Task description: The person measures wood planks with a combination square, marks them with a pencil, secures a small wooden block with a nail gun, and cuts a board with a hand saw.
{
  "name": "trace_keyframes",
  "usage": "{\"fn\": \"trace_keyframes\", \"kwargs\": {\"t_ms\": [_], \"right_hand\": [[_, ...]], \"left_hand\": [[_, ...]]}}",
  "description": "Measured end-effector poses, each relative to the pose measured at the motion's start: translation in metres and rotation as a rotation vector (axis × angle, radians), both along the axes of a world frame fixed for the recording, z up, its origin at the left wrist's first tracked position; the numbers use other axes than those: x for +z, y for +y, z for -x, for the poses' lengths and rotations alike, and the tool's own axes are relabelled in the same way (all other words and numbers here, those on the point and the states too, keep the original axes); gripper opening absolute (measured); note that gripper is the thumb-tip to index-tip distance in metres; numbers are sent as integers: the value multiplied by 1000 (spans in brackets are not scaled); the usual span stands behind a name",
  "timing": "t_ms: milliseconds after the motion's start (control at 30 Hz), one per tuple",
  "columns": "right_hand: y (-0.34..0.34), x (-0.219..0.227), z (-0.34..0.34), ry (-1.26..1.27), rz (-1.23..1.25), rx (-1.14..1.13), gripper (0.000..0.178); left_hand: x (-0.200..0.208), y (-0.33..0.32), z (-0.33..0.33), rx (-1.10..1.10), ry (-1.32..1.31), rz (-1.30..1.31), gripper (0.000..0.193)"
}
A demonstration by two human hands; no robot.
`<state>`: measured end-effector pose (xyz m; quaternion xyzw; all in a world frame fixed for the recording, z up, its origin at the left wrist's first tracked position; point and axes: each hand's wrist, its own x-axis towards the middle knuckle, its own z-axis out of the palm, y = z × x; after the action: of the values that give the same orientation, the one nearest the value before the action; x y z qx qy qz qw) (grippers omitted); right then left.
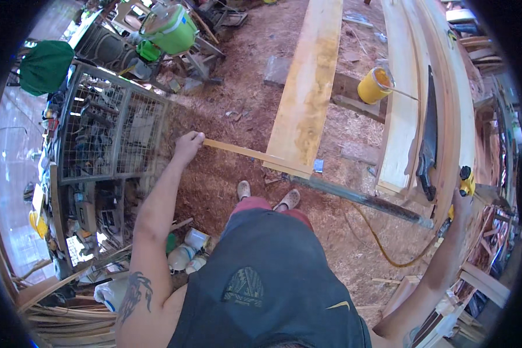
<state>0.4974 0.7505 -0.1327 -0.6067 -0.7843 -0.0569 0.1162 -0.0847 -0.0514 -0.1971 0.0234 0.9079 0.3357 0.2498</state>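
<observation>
**Thin strip (235, 149) bridged left hand (189, 145) and board (310, 98)**

Near right, the right hand (463, 203) met a yellow-and-black tool (467, 182); how tightly its fingers wrapped it, I couldn't tell. The left hand's fingers were curled around the strip's left end; its right end crossed the board's near end, which probably shared the weight. Farther off, a crosswise timber (358, 107) likely kept the board off the dirt floor (243, 98).

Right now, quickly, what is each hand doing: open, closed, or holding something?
Left hand: closed, holding one end of a thin wooden strip.
Right hand: closed, holding a yellow and black tool.
</observation>
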Motion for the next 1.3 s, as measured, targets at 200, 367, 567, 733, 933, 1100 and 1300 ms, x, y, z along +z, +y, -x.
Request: {"fn": "trace_keyframes", "kwargs": {"t_ms": [200, 367, 567, 733, 933, 1100, 1300], "right_hand": [[-36, 35, -19, 5, 314, -71, 83], [-130, 65, 79, -69, 29, -303, 76], [-163, 39, 100, 397, -230, 510, 50], [-175, -44, 122, 164, -1, 289, 48], [-164, -49, 137, -17, 198, 152, 56], [-146, -54, 138, -13, 220, 179, 54], [-162, -51, 147, 244, 222, 220, 51]], "left_hand": [[-28, 17, -8, -134, 29, -212, 26], [-8, -4, -1, -50, 8, -189, 16], [-28, 4, 10, -61, -14, -247, 23], [-36, 16, -7, 132, -32, -321, 20], [-10, 23, -20, 208, 44, -223, 22], [-22, 17, -12, 136, 111, -142, 26], [3, 36, -22, -95, 411, 272, 29]]}}
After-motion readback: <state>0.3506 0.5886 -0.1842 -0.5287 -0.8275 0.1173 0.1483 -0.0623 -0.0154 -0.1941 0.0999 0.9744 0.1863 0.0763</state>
